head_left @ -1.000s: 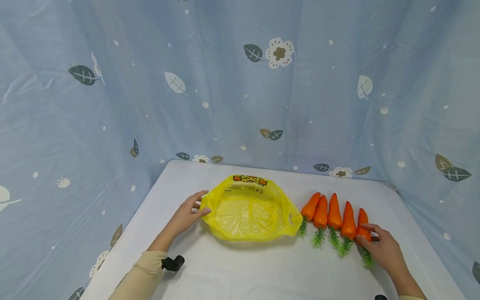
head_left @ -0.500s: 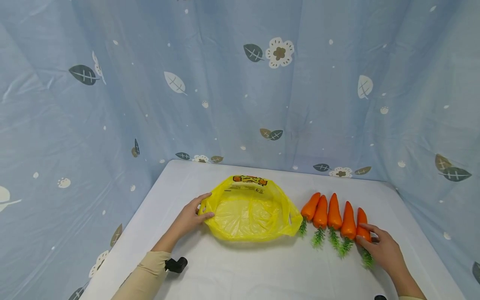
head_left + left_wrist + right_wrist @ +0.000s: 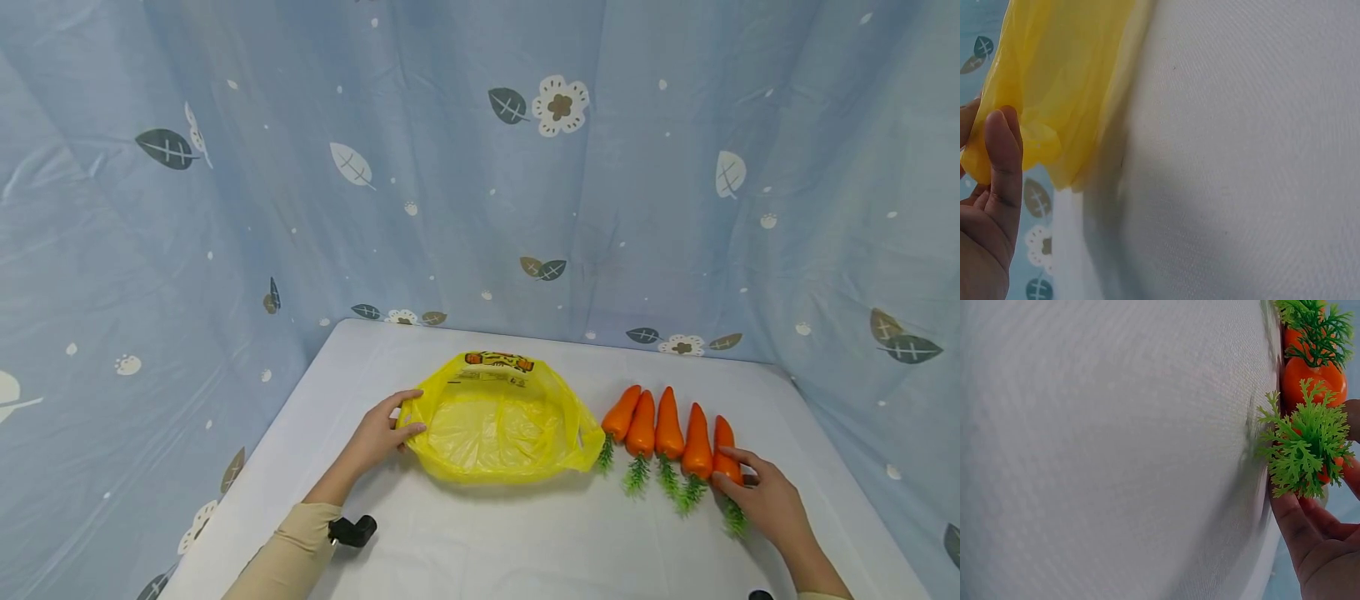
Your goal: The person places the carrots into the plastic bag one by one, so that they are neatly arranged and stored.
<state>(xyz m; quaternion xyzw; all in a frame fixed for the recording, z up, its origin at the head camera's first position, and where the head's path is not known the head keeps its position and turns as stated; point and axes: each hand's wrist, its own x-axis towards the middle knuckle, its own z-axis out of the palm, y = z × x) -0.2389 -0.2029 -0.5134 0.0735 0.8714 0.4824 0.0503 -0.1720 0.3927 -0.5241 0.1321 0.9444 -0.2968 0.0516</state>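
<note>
A yellow plastic bag [image 3: 491,433] lies with its mouth spread wide, a printed picture on its far side. My left hand [image 3: 381,435] holds its left edge. In the left wrist view the thumb [image 3: 1004,156] lies over the thin yellow plastic [image 3: 1079,69], with fingers behind it. At the right end of a row of orange carrots with green tops, my right hand [image 3: 771,498] grips the last carrot [image 3: 724,437] near its thick end. The right wrist view shows that carrot's leafy top [image 3: 1310,447] between thumb and fingers, hiding much of its body.
Several other carrots [image 3: 669,425] lie side by side between the bag and my right hand, tips pointing away. A white cloth [image 3: 525,542] covers the table. Behind and beside it hangs a blue patterned curtain [image 3: 450,167].
My left hand has moved slightly right, and its thumb and fingers have closed on the bag's left edge. The right hand stays on the same carrot.
</note>
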